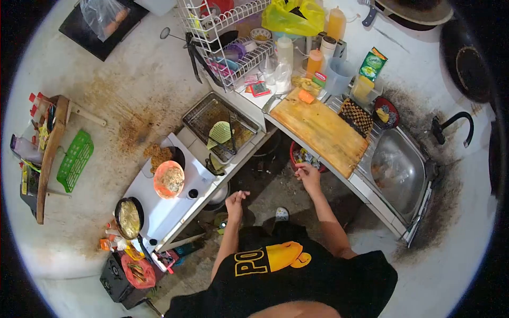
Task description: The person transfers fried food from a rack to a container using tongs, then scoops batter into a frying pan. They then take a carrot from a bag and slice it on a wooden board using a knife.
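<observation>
My left hand [236, 204] is in the air over the floor, in front of the white gas stove [169, 209]. Its fingers are loosely bent and apart, with nothing visible in them. My right hand [308, 177] is raised near the front edge of the counter, by the wooden cutting board [321, 132]. Its fingers are also apart and it holds nothing I can see. Below it, a red bin [293, 153] with litter is partly hidden. On the stove are an orange bowl [169, 180] of pale batter-like food and a frying pan [129, 218] with food in oil.
A metal tray [193, 114] holds a green strainer [219, 133] and tongs. The sink [400, 169] lies to the right, under a black faucet [453, 126]. Behind the board stand sauce bottles [314, 62] and a white dish rack [228, 24]. A green basket [75, 160] hangs at left.
</observation>
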The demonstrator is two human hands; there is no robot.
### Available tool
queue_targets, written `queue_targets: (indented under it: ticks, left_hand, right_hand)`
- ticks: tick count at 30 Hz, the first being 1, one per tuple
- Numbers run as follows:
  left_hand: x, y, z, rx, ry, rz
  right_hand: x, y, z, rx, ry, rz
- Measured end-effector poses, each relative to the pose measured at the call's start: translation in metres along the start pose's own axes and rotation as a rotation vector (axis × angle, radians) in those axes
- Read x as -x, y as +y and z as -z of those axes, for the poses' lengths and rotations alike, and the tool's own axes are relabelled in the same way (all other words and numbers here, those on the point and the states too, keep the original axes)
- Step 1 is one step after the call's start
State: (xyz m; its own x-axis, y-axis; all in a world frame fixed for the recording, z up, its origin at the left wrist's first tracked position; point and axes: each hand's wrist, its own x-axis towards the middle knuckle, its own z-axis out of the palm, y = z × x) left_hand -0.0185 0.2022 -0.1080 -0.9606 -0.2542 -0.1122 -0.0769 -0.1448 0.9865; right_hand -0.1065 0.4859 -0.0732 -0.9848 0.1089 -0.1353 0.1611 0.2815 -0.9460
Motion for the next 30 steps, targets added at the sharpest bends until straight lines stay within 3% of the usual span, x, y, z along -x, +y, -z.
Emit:
queue_targets:
  ticks: [3, 8, 10, 11, 12, 15, 21, 22, 28, 30]
  left_hand:
    - [-0.003, 0.042, -0.035, -0.171, -0.002, 0.096]
    - [-0.017, 0.032, -0.038, -0.047, 0.111, 0.021]
    - [-0.016, 0.026, -0.027, -0.038, 0.306, 0.005]
    - [-0.01, 0.038, -0.024, -0.247, 0.394, 0.115]
    - [-0.004, 0.036, -0.018, -0.223, 0.484, 0.111]
    - [0.024, 0.02, 0.019, -0.332, 0.528, -0.123]
    - [0.132, 0.025, 0.121, -0.193, 0.945, -0.116]
    - [0.155, 0.035, 0.139, -0.102, 1.006, -0.102]
    - [0.326, 0.055, 0.267, -0.226, 1.229, -0.106]
    - [0.384, 0.054, 0.302, -0.387, 1.333, 0.058]
  right_hand:
    - [0.001, -0.021, 0.011, -0.064, 0.006, 0.03]
    - [0.006, -0.006, -0.004, -0.222, -0.032, 0.047]
    - [0.011, -0.004, -0.015, -0.226, -0.129, 0.027]
    - [0.013, -0.005, -0.023, -0.213, -0.204, 0.04]
    - [0.014, -0.007, -0.036, -0.2, -0.296, 0.059]
    - [0.021, -0.021, -0.076, -0.075, -0.521, -0.01]
    - [0.054, -0.052, -0.207, 0.057, -0.945, 0.115]
    - [0.074, -0.068, -0.23, 0.107, -0.99, 0.14]
    - [0.218, -0.091, -0.379, 0.097, -1.281, 0.223]
    - [0.289, -0.088, -0.421, 0.136, -1.387, 0.173]
